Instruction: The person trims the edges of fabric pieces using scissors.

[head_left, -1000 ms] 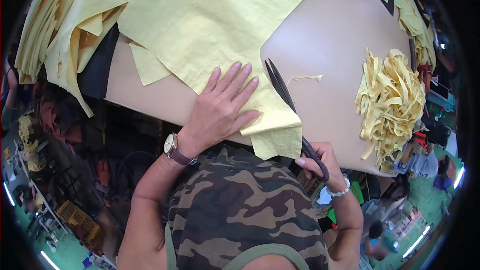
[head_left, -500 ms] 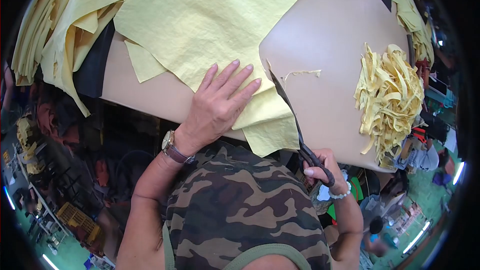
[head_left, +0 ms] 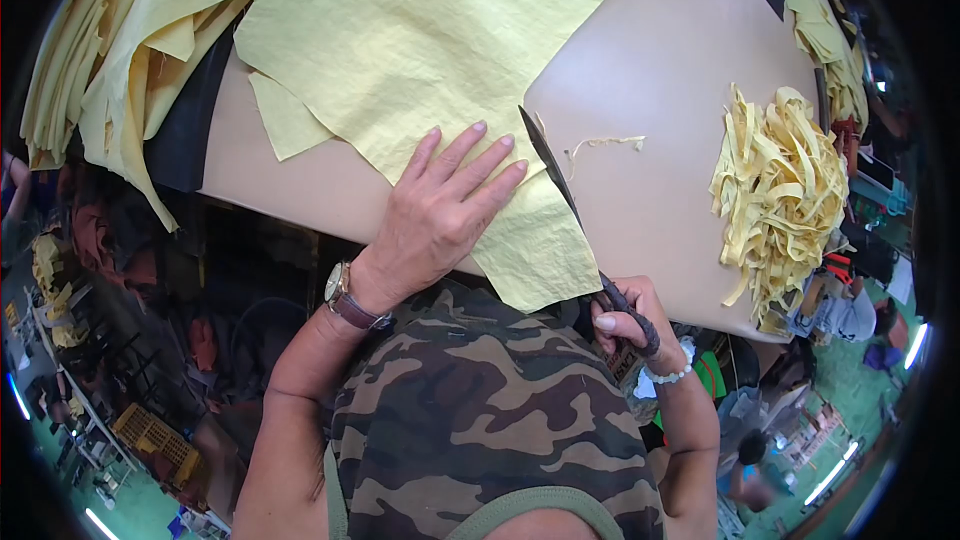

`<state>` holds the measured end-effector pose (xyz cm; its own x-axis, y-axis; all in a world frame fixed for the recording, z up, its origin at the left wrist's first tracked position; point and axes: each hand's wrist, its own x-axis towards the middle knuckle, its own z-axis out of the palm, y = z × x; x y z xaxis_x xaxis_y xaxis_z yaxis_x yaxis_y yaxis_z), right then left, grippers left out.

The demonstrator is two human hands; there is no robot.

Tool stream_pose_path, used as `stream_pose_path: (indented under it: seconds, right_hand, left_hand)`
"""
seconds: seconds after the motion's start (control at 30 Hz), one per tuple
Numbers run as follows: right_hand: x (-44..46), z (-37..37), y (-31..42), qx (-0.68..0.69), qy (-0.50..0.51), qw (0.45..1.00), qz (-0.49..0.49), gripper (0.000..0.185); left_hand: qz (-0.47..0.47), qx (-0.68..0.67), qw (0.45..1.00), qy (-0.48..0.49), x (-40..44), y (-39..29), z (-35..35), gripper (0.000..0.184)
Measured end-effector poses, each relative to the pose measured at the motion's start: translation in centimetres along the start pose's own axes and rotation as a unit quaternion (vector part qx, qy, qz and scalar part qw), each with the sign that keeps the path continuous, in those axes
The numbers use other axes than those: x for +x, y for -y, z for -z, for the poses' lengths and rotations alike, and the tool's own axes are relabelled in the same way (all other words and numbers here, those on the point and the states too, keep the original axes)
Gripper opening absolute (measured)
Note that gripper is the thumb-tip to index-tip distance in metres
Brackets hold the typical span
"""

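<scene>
A large piece of yellow cloth (head_left: 420,30) spreads over the table, its narrow lower end reaching the front edge. My left hand (head_left: 440,200) lies flat on that cloth with fingers stretched out, a watch on its wrist. My right hand (head_left: 628,320) is wrapped round the handles of long dark scissors (head_left: 553,165) at the table's front edge. Their blades run along the right edge of the cloth, tips pointing away from me. Whether the lower blade lies under the cloth is hidden. A thin yellow strip (head_left: 605,141) rests just right of the blades.
A heap of yellow strips (head_left: 780,195) lies at the right of the beige table (head_left: 670,60). Folded yellow cloth (head_left: 75,60) hangs at the left edge, more cloth (head_left: 825,40) at the far right. Behind, a yellow crate (head_left: 158,445) stands on the floor.
The scissors have moved forward along the cloth's edge, and my right hand has shifted slightly up and left. The cloth's lower end lies flatter. My left hand stays nearly in place.
</scene>
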<state>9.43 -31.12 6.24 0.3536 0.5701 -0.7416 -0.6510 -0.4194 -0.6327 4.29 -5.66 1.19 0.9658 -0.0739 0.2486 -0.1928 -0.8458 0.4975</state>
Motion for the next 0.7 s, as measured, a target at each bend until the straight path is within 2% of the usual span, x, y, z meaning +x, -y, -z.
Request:
stream_pose_path:
  seconds: [0.3,0.7]
  right_hand:
    - [0.3,-0.7,0.5,0.005,0.004,1.0,0.001,0.026]
    - [-0.2,-2.0,-0.7,-0.022,-0.042,0.998,-0.035,0.024]
  left_hand:
    - [-0.005,-0.01,1.0,0.008,-0.2,-0.1,0.4,0.035]
    - [0.007,-0.036,0.999,0.001,-0.6,-0.7,-0.1,0.037]
